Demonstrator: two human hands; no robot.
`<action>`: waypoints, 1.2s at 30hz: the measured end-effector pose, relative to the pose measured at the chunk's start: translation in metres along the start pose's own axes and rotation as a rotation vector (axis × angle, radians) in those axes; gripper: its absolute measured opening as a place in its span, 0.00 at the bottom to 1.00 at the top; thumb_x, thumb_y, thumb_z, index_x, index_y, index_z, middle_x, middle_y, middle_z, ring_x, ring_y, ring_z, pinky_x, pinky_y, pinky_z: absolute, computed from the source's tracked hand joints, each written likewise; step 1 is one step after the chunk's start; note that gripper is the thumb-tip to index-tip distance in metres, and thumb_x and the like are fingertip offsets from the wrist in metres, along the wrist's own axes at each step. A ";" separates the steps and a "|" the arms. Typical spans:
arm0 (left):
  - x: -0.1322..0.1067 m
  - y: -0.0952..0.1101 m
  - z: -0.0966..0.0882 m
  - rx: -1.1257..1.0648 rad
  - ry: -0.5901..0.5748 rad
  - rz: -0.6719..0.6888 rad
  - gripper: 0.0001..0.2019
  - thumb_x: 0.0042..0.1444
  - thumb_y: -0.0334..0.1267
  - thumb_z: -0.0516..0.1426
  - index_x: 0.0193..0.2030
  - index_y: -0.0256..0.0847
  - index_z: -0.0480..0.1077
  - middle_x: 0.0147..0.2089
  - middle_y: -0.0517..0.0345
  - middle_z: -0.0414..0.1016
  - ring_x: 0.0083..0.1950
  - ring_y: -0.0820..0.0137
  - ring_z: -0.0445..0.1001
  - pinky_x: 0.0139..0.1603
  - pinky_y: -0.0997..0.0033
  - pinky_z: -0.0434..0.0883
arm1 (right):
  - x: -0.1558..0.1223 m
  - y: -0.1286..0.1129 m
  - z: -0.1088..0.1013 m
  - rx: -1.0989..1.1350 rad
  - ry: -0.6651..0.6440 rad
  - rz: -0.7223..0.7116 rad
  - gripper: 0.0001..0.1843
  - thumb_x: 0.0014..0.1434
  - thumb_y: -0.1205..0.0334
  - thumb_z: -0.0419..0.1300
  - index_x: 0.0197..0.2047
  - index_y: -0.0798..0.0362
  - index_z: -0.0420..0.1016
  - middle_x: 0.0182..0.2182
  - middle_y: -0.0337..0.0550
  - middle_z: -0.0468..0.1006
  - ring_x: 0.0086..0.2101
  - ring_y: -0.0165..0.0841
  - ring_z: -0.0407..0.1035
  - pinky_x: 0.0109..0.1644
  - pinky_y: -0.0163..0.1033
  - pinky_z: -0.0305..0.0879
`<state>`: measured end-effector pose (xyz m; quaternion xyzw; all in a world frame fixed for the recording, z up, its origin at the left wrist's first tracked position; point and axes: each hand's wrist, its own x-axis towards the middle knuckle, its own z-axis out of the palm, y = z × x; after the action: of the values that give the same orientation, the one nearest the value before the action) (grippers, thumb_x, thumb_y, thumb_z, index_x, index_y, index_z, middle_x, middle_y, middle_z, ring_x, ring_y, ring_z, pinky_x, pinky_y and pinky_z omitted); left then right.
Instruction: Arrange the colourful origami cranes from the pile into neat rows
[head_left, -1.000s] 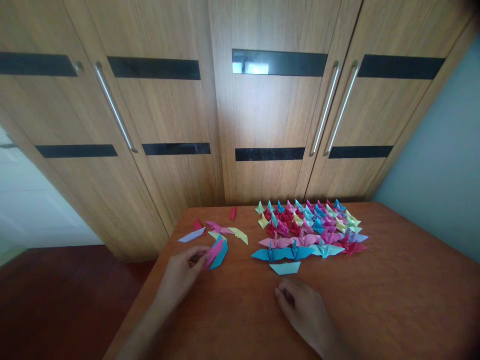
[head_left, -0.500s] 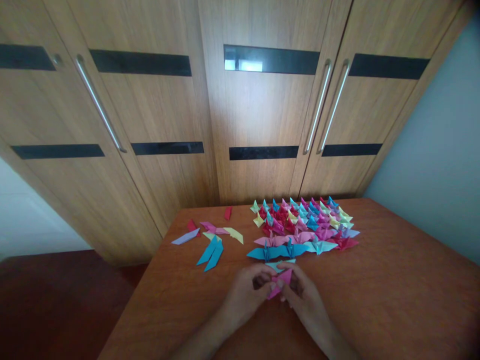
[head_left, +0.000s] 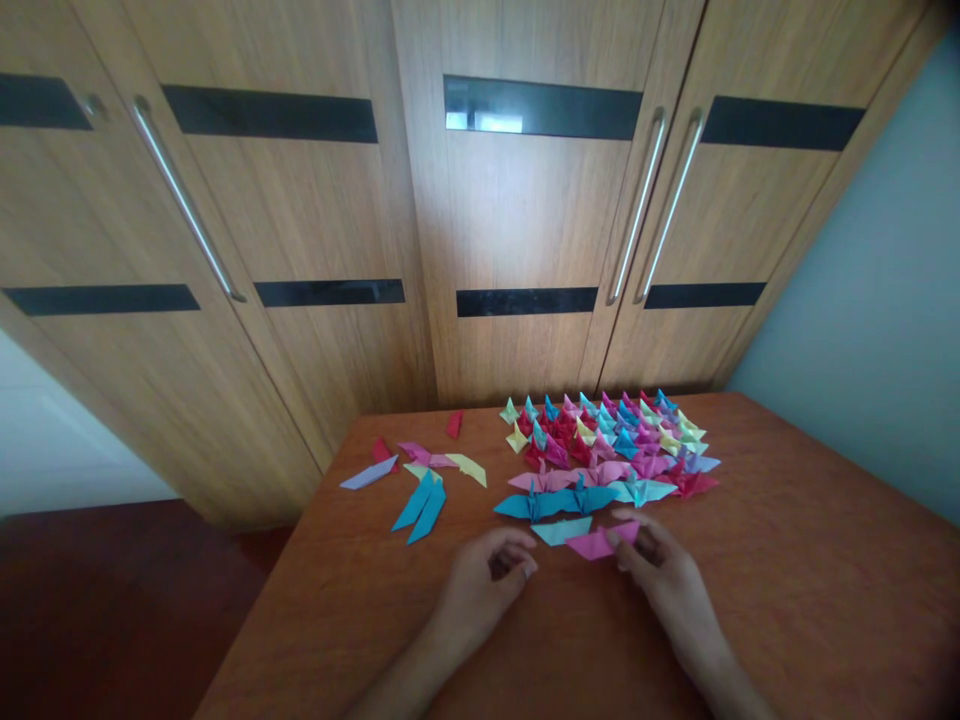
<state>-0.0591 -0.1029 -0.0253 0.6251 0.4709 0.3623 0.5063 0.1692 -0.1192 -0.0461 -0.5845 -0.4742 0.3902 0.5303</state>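
A folded pink paper piece (head_left: pixel 592 545) is pinched at its right end between the thumb and fingers of my right hand (head_left: pixel 667 575). Just behind it and slightly left, a pale turquoise folded paper (head_left: pixel 561 531) lies on the table. My left hand (head_left: pixel 487 585) holds nothing; its fingers curve with a gap between thumb and fingertips, left of the pink paper. Behind both hands are rows of folded paper cranes (head_left: pixel 577 500) in blue, pink, red, yellow and turquoise.
On the left of the brown table (head_left: pixel 315 620) lie loose folded strips: blue (head_left: pixel 427 512), lilac (head_left: pixel 369 473), yellow (head_left: pixel 469 468), pink and red. A wooden wardrobe (head_left: pixel 525 220) with metal handles stands at the table's far edge. A pale wall (head_left: pixel 877 300) rises on the right.
The pink paper has moved right, out of both hands' grip into my right hand alone. My left hand has let go and drawn slightly left; the turquoise paper now shows more fully.
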 end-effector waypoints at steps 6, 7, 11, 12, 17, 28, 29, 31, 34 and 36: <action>0.005 0.008 -0.026 0.020 0.068 -0.011 0.09 0.49 0.32 0.55 0.38 0.38 0.72 0.33 0.56 0.77 0.35 0.69 0.73 0.36 0.73 0.67 | 0.020 0.017 -0.056 -0.498 0.129 0.039 0.25 0.50 0.44 0.57 0.46 0.50 0.70 0.32 0.43 0.79 0.34 0.40 0.73 0.38 0.40 0.67; 0.006 0.010 -0.028 0.022 0.074 -0.013 0.09 0.49 0.32 0.55 0.38 0.38 0.72 0.34 0.56 0.77 0.35 0.69 0.73 0.36 0.73 0.67 | 0.021 0.020 -0.060 -0.632 0.135 0.055 0.24 0.51 0.43 0.56 0.46 0.49 0.70 0.33 0.44 0.79 0.35 0.42 0.73 0.39 0.41 0.66; 0.006 0.011 -0.035 0.060 0.075 -0.020 0.11 0.48 0.31 0.53 0.39 0.39 0.72 0.34 0.57 0.77 0.34 0.69 0.73 0.34 0.74 0.67 | 0.025 0.025 -0.058 -1.009 0.134 0.020 0.25 0.54 0.42 0.52 0.50 0.47 0.67 0.46 0.48 0.74 0.43 0.45 0.70 0.42 0.45 0.64; 0.006 0.011 -0.036 0.074 0.076 -0.020 0.11 0.48 0.31 0.53 0.39 0.39 0.72 0.34 0.57 0.77 0.33 0.69 0.72 0.33 0.74 0.67 | 0.026 0.024 -0.056 -1.048 0.137 -0.003 0.26 0.54 0.42 0.50 0.51 0.48 0.66 0.48 0.48 0.72 0.45 0.45 0.68 0.43 0.45 0.64; 0.007 0.008 -0.047 0.127 0.094 -0.012 0.11 0.50 0.33 0.53 0.40 0.40 0.72 0.34 0.57 0.77 0.31 0.70 0.72 0.31 0.74 0.66 | 0.031 0.016 -0.047 -1.104 0.118 0.023 0.23 0.56 0.41 0.47 0.47 0.47 0.65 0.43 0.46 0.73 0.41 0.42 0.69 0.38 0.42 0.63; 0.005 0.007 -0.076 0.200 0.145 -0.037 0.12 0.52 0.38 0.52 0.41 0.39 0.71 0.35 0.56 0.76 0.32 0.68 0.72 0.28 0.74 0.68 | 0.030 0.006 -0.043 -1.032 0.075 0.114 0.19 0.55 0.40 0.48 0.33 0.45 0.68 0.30 0.39 0.76 0.30 0.36 0.70 0.28 0.35 0.57; 0.005 0.009 -0.079 0.238 0.152 -0.023 0.12 0.52 0.38 0.52 0.41 0.40 0.71 0.35 0.56 0.76 0.34 0.68 0.72 0.31 0.73 0.68 | 0.029 0.007 -0.043 -1.019 0.082 0.104 0.19 0.55 0.40 0.48 0.33 0.45 0.69 0.30 0.39 0.76 0.30 0.36 0.71 0.28 0.35 0.58; 0.006 0.011 -0.087 0.361 0.188 0.018 0.12 0.54 0.39 0.51 0.41 0.41 0.72 0.36 0.57 0.77 0.37 0.67 0.73 0.38 0.71 0.68 | 0.028 0.010 -0.045 -0.985 0.100 0.072 0.19 0.55 0.40 0.49 0.34 0.45 0.70 0.31 0.39 0.77 0.30 0.36 0.71 0.28 0.36 0.59; 0.007 0.013 -0.106 0.620 0.299 0.050 0.11 0.55 0.42 0.51 0.40 0.43 0.72 0.40 0.57 0.76 0.41 0.65 0.73 0.44 0.68 0.67 | 0.025 0.012 -0.045 -0.916 0.137 -0.031 0.20 0.56 0.40 0.49 0.34 0.46 0.71 0.30 0.41 0.77 0.28 0.37 0.72 0.30 0.37 0.61; 0.007 0.012 -0.119 0.784 0.373 0.051 0.12 0.56 0.43 0.51 0.41 0.44 0.71 0.44 0.56 0.75 0.44 0.63 0.72 0.47 0.66 0.66 | 0.023 0.010 -0.042 -0.851 0.139 -0.129 0.21 0.57 0.41 0.48 0.34 0.48 0.71 0.30 0.44 0.78 0.28 0.37 0.72 0.32 0.37 0.63</action>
<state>-0.1653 -0.0616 0.0135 0.7053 0.6408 0.2751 0.1277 0.2167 -0.1074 -0.0495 -0.7451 -0.5913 0.0857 0.2962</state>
